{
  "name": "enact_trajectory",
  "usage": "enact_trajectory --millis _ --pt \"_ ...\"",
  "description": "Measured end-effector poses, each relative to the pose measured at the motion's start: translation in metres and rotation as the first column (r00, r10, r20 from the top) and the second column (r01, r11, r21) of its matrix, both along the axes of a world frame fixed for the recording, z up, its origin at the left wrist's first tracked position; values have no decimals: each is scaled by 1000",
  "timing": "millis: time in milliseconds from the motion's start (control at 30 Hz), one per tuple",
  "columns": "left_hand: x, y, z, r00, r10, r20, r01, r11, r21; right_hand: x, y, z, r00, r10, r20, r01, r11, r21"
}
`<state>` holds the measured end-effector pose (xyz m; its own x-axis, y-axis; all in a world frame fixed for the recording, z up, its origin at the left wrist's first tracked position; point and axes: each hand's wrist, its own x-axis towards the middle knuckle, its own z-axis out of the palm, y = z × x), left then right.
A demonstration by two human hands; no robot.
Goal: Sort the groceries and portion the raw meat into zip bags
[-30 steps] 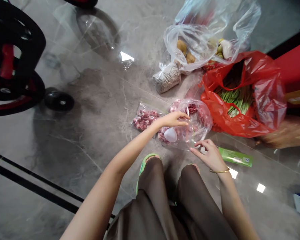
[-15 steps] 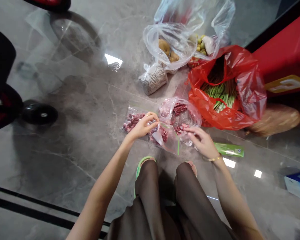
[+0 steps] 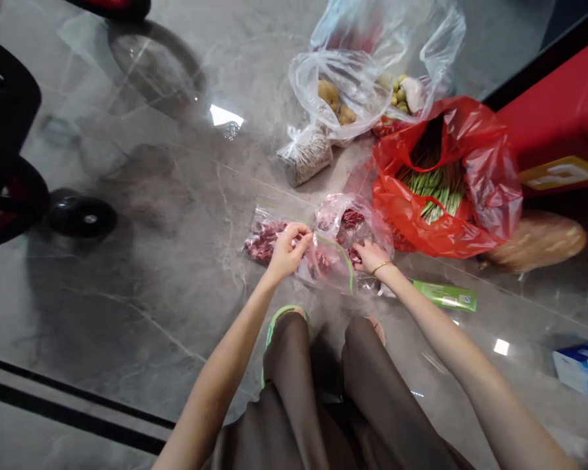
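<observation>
My left hand (image 3: 290,249) pinches the edge of a clear zip bag (image 3: 337,264) with a green seal strip; some red meat shows inside it. Left of that hand lies another clear bag filled with chopped meat (image 3: 264,239). My right hand (image 3: 368,254) reaches into an open thin plastic bag (image 3: 327,210), its fingertips at the pieces of meat there. Dark red meat (image 3: 353,218) sits farther back in the same bag. What the right fingertips hold, if anything, is hidden.
Behind are a bag of grains (image 3: 306,156), a bag with potatoes (image 3: 345,115) and a red bag (image 3: 490,196) of green vegetables. A green packet (image 3: 445,296) lies right, a blue-white box (image 3: 584,369) farther out. Black wheels (image 3: 81,219) stand left.
My right hand has moved left and forward, deeper into the thin plastic bag. The zip bag's open end has shifted and lies flatter, while my left hand still pinches its edge.
</observation>
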<state>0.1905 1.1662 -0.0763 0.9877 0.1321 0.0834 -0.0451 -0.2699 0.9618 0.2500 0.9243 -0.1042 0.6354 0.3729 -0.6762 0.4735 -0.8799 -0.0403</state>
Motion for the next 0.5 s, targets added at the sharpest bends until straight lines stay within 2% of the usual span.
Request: enact_trajectory --millis 67,200,400,500 --pt "7 -5 -2 1000 -6 1 6 1000 2 -1 -3 -2 999 42 20 -43 998 49" --pt "10 -4 -4 998 -45 -41 45 999 4 1 -1 -3 997 73 2 -73 996 57" --pt "0 9 -2 995 -55 -86 55 998 -6 -1 11 -3 959 272 -84 -259 955 145" --pt "-10 13 -3 993 -37 -114 34 999 -26 -6 16 -9 962 259 -87 -241 954 177"
